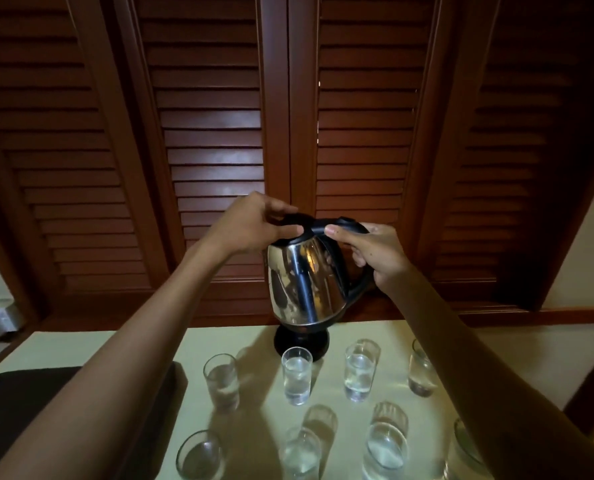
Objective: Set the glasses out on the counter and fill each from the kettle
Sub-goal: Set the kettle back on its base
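Gripping the kettle (306, 282) by its handle (356, 289) at frame centre, the right hand (375, 258) tilts it over its base (300, 341). The left hand (250, 223) pinches the lid (295, 220). Glasses (297, 374) stand on the counter (150, 344) below.

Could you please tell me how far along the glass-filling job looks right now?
Done: two rows of glasses stand on the counter, and most, like the back-row glass, hold water. In hand: the right hand grips the kettle by its handle, the left hand pinches its lid; the kettle tilts over its base. Left: the front-left glass looks nearly empty; the front-right glass is mostly hidden by an arm.
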